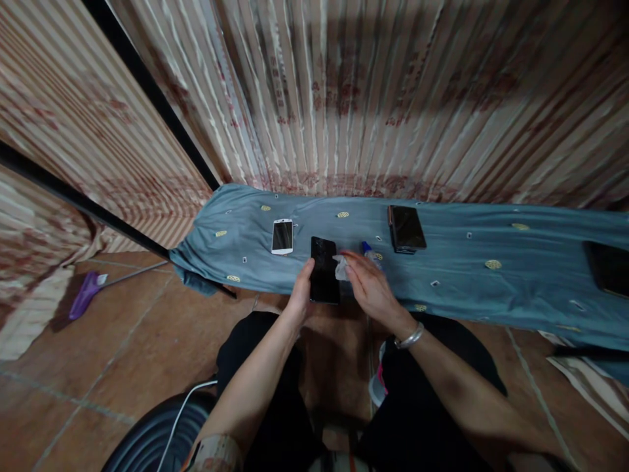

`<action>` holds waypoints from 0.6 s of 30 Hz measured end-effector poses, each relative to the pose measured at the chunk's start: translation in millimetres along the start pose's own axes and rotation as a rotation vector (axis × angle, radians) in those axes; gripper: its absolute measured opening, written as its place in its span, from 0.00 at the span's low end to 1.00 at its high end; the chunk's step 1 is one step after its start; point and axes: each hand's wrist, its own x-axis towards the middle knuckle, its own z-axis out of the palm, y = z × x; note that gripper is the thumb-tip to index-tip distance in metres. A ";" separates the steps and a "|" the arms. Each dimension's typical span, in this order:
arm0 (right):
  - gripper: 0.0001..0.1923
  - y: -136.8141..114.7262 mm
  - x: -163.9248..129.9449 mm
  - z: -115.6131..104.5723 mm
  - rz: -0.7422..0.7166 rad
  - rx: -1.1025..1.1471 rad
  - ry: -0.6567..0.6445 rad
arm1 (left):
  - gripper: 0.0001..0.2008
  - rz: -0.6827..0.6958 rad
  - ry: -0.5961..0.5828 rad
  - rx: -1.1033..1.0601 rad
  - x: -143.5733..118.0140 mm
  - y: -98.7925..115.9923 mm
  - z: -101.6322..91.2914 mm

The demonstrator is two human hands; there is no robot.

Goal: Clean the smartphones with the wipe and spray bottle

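Phone (325, 278) btwn hands, on cloth (491, 288)

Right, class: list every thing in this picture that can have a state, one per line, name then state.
Black phone: screen dark, held at its left edge by the left hand.
Right hand: pressing a white wipe against the phone's right side.
White phone: screen dark, flat on the blue cloth.
Dark phone: flat, untouched.
Small bottle: lying beside the right hand.
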 end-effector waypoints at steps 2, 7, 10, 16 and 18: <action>0.20 1.1 2.1 4.6 -0.023 -0.047 0.020 | 0.14 -0.013 0.005 0.027 -4.1 -6.2 4.6; 0.20 13.8 10.8 5.8 0.007 -0.154 0.096 | 0.16 -0.141 -0.039 0.041 -13.5 -9.9 12.3; 0.19 24.9 16.4 2.8 0.020 -0.239 0.103 | 0.18 -0.218 -0.062 0.028 -15.7 -8.2 12.1; 0.18 33.8 21.2 11.0 0.011 -0.297 0.066 | 0.27 -0.292 -0.127 0.024 -19.0 -7.0 13.4; 0.19 32.2 21.6 15.2 -0.007 -0.291 0.072 | 0.28 -0.285 -0.126 0.021 -20.0 -7.2 14.0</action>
